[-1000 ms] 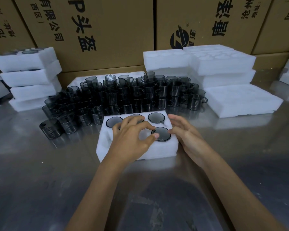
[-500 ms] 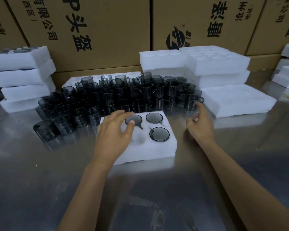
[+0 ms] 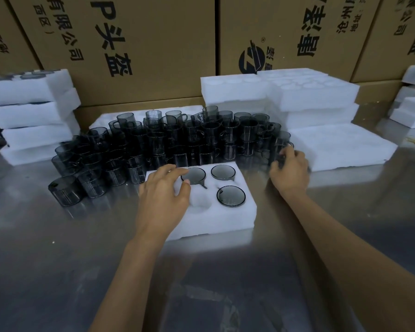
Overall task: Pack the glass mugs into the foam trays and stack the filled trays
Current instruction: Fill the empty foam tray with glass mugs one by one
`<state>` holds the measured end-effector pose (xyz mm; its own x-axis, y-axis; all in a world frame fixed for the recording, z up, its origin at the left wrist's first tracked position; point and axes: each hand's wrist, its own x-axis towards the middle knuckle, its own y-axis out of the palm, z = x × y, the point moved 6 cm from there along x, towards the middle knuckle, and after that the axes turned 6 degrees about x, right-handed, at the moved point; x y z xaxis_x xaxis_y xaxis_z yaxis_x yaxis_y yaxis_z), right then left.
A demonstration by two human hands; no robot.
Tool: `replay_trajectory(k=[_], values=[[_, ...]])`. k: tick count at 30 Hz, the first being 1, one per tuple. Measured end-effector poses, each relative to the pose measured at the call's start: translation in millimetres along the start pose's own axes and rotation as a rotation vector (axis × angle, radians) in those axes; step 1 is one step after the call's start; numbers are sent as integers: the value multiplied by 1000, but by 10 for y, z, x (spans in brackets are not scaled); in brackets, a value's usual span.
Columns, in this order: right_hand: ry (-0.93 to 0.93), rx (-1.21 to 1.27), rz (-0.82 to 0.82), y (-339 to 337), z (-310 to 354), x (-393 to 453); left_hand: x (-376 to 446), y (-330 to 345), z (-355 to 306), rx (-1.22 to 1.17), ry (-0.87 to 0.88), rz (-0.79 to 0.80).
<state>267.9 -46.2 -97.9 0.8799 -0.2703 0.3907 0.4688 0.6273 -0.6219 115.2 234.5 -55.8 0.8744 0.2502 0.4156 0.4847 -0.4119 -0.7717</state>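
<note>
A white foam tray (image 3: 225, 219) lies in the middle of the steel table. Three of its pockets show dark glass mugs (image 3: 231, 196), and one pocket (image 3: 200, 202) beside my thumb holds nothing. My left hand (image 3: 163, 197) rests on the tray's left part, fingers relaxed, fingertips at the rim of the back mug (image 3: 194, 175). It hides the left pockets. Behind the tray stands a crowd of loose smoky glass mugs (image 3: 177, 140). My right hand (image 3: 290, 173) is at the crowd's right end, fingers curled round a mug (image 3: 282, 142) there.
Foam trays with mugs in them are stacked at the far left (image 3: 31, 116). Unfilled foam trays are piled at the back right (image 3: 297, 92), with a flat foam slab (image 3: 340, 144) in front of them. More foam lies at the far right (image 3: 412, 109). Large cardboard boxes (image 3: 141, 44) wall off the back.
My right hand has left the tray and moved back and right to the end of the mug crowd, where it now curls round a mug. My left hand has slid left across the tray.
</note>
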Motion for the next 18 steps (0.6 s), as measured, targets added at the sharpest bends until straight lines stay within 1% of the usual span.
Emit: replay_trajectory(k=[6,10,12,13,15,18], values=[[11,322,35,-79,13,-230,-15,-1,-30,34,2,9],[-5,506,-16,-187,40,-508,-25,-18,-74,9,4,17],[-18,614,-77,-262,96,-645,-35,-41,-120,-22,17,12],[-43,638,-112,-302,158,-695,-36,-53,-149,-42,28,5],[-139,607,-169,-396,334,-777,-50,-67,-232,-101,66,-10],[-355,538,-271,-576,676,-905,-90,-95,-382,-307,91,-31]])
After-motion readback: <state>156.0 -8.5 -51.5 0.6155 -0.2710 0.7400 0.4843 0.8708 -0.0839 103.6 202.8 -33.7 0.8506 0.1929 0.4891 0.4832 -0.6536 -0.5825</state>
